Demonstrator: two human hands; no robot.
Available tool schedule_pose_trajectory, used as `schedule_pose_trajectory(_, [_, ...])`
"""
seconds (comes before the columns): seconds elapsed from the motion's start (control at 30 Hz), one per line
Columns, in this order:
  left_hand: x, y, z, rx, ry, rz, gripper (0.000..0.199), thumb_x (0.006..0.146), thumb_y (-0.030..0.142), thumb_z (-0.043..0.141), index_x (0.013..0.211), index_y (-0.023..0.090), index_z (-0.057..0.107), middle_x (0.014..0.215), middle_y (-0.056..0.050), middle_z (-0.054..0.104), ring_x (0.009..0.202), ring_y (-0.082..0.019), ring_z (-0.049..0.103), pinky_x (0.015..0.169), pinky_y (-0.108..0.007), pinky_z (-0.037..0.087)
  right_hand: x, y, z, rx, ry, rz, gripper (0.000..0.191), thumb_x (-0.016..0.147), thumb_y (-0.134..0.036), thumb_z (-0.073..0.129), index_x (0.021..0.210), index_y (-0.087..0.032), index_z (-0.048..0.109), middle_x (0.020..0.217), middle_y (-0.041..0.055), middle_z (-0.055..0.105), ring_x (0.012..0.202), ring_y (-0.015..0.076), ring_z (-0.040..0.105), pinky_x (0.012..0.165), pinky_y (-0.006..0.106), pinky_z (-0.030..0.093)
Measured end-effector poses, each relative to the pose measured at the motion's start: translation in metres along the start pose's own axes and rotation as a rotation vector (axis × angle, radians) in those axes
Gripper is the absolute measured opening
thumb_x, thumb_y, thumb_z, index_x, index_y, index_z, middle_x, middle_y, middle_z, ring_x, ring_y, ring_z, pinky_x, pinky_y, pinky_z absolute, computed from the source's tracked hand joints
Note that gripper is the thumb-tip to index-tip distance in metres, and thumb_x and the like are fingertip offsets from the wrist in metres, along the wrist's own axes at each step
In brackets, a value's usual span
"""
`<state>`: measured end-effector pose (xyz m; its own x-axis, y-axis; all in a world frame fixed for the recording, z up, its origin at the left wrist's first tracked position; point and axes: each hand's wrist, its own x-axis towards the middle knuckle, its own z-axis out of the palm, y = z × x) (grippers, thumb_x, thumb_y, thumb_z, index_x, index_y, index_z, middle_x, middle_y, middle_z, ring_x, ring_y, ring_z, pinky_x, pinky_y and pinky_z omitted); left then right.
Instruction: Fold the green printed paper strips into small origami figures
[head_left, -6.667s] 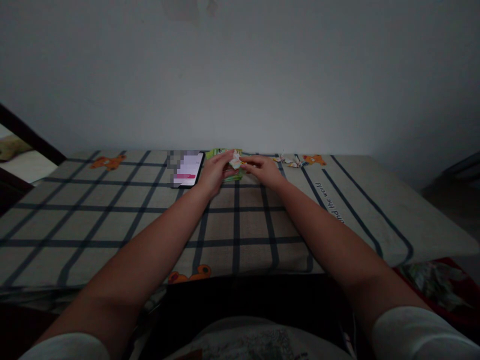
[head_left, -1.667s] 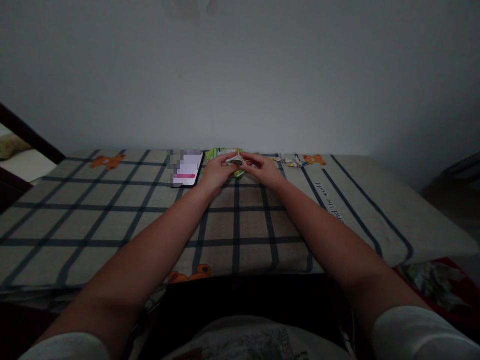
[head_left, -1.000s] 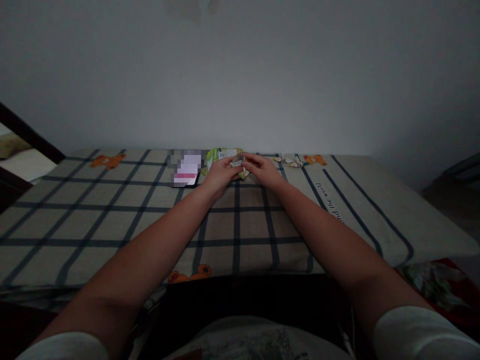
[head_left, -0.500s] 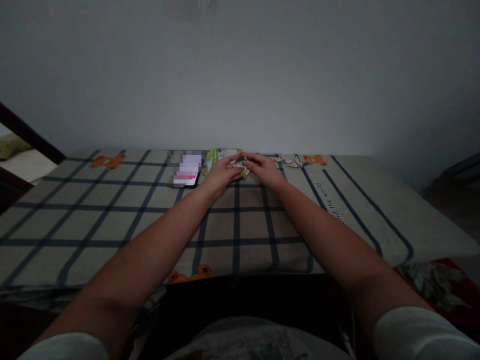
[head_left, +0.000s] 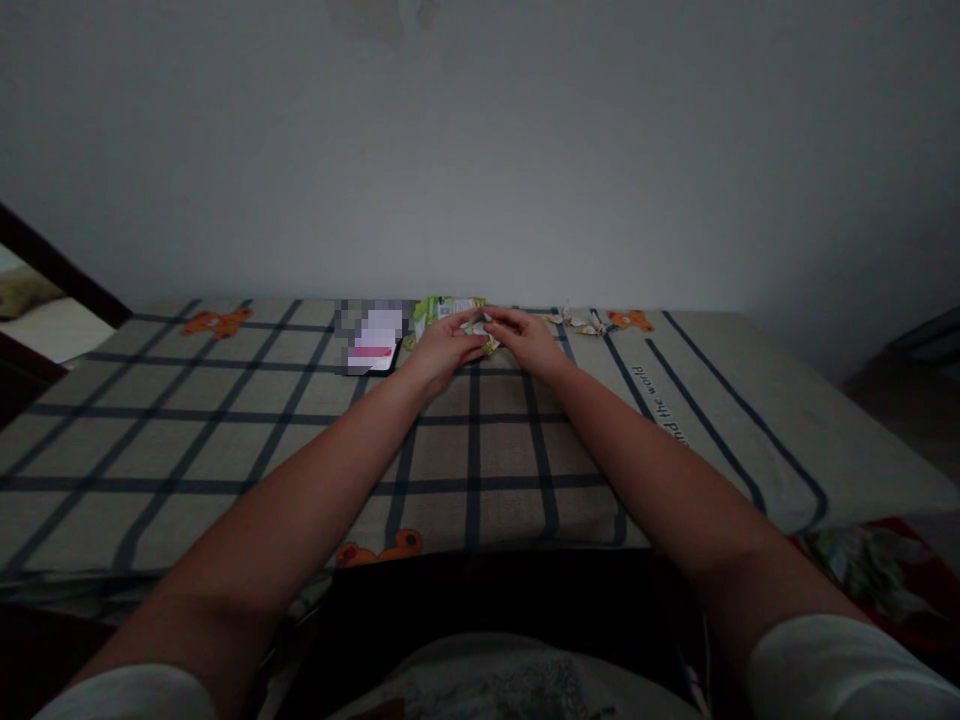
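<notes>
Left hand and right hand, both nearly closed, pinch a crinkled wrapper near the back edge of the surface; I'd call it unfinished. Crumpled scraps farther right look done.

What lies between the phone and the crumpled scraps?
The head view shows the green packaging, the left hand, the right hand and the small crumpled piece they hold.

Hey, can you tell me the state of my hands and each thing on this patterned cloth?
Left hand: bent, holding crumpled piece
Right hand: bent, holding the same piece
Crumpled piece: creased, partly hidden
Green packet: lying down, sealed or open unclear
Phone: face up, screen lit
Scraps: crumpled, loose
Cloth: spread out
</notes>
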<state>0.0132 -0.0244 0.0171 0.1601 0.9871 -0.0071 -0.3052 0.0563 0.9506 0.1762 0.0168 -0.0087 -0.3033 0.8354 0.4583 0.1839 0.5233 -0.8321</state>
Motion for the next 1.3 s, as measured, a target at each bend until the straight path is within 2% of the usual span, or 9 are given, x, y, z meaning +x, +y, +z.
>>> schedule_pose_trajectory(0.3, [0.001, 0.0, -0.001, 0.019, -0.005, -0.007, 0.047, 0.069, 0.001, 0.072, 0.112, 0.017, 0.068, 0.084, -0.001, 0.071, 0.077, -0.01, 0.068, 0.082, -0.025, 0.055, 0.0, 0.003, 0.003, 0.026, 0.017, -0.001, 0.051, 0.081, -0.058, 0.067, 0.117, -0.022, 0.072, 0.12, 0.009, 0.074, 0.106, 0.022, 0.069, 0.1, 0.041, 0.053])
schedule_pose_trajectory(0.47, [0.0, -0.001, -0.003, -0.012, -0.027, 0.022, 0.032, 0.07, 0.007, 0.073, 0.101, 0.016, 0.071, 0.096, -0.004, 0.072, 0.083, -0.011, 0.068, 0.081, -0.024, 0.054, 0.001, 0.006, 0.004, 0.008, 0.026, 0.012, 0.053, 0.082, -0.058, 0.066, 0.119, -0.02, 0.071, 0.12, 0.011, 0.073, 0.108, 0.0229, 0.069, 0.1, 0.041, 0.053])
schedule_pose_trajectory(0.67, [0.002, -0.003, -0.001, 0.018, -0.025, -0.011, 0.042, 0.066, 0.001, 0.074, 0.105, 0.015, 0.069, 0.081, -0.001, 0.071, 0.074, -0.01, 0.067, 0.079, -0.023, 0.054, 0.003, 0.015, 0.006, 0.045, 0.051, 0.005, 0.048, 0.08, -0.054, 0.07, 0.114, -0.02, 0.073, 0.112, 0.0087, 0.075, 0.097, 0.0211, 0.07, 0.096, 0.04, 0.054])
schedule_pose_trajectory(0.8, [0.004, -0.002, -0.002, 0.034, -0.014, -0.024, 0.044, 0.064, -0.004, 0.07, 0.105, 0.014, 0.069, 0.082, -0.001, 0.071, 0.075, -0.01, 0.068, 0.08, -0.023, 0.054, 0.003, 0.018, 0.006, 0.06, 0.01, 0.014, 0.054, 0.079, -0.056, 0.07, 0.118, -0.02, 0.071, 0.108, 0.0087, 0.075, 0.089, 0.0203, 0.069, 0.089, 0.04, 0.056])
schedule_pose_trajectory(0.93, [0.006, 0.0, -0.005, 0.046, 0.012, -0.043, 0.052, 0.065, -0.005, 0.067, 0.112, 0.014, 0.068, 0.078, 0.001, 0.069, 0.072, -0.009, 0.066, 0.081, -0.024, 0.053, 0.001, 0.009, 0.0, -0.022, 0.036, -0.099, 0.053, 0.079, -0.056, 0.072, 0.121, -0.025, 0.071, 0.121, 0.0087, 0.068, 0.098, 0.0195, 0.066, 0.096, 0.04, 0.053])
schedule_pose_trajectory(1.07, [0.004, 0.0, -0.005, 0.1, 0.0, -0.066, 0.046, 0.065, -0.003, 0.067, 0.107, 0.015, 0.07, 0.072, 0.002, 0.066, 0.067, -0.009, 0.064, 0.074, -0.022, 0.053, -0.002, 0.001, -0.006, -0.078, 0.013, -0.199, 0.046, 0.084, -0.057, 0.066, 0.117, -0.026, 0.074, 0.12, 0.0098, 0.066, 0.114, 0.0211, 0.061, 0.099, 0.039, 0.051])
schedule_pose_trajectory(1.2, [0.001, 0.0, -0.002, 0.167, -0.02, -0.04, 0.034, 0.065, 0.001, 0.069, 0.096, 0.015, 0.072, 0.069, 0.002, 0.064, 0.064, -0.008, 0.061, 0.07, -0.022, 0.053, 0.001, 0.004, -0.008, -0.092, 0.008, -0.185, 0.041, 0.081, -0.057, 0.069, 0.104, -0.024, 0.077, 0.113, 0.0088, 0.069, 0.111, 0.0211, 0.062, 0.103, 0.041, 0.048])
schedule_pose_trajectory(1.3, [0.0, 0.001, -0.001, 0.233, -0.002, -0.016, 0.037, 0.069, 0.007, 0.07, 0.104, 0.017, 0.072, 0.079, -0.001, 0.069, 0.069, -0.011, 0.065, 0.072, -0.024, 0.055, 0.003, 0.007, -0.008, -0.04, 0.022, -0.113, 0.039, 0.078, -0.055, 0.073, 0.099, -0.022, 0.077, 0.107, 0.0079, 0.072, 0.105, 0.0206, 0.064, 0.102, 0.04, 0.047])
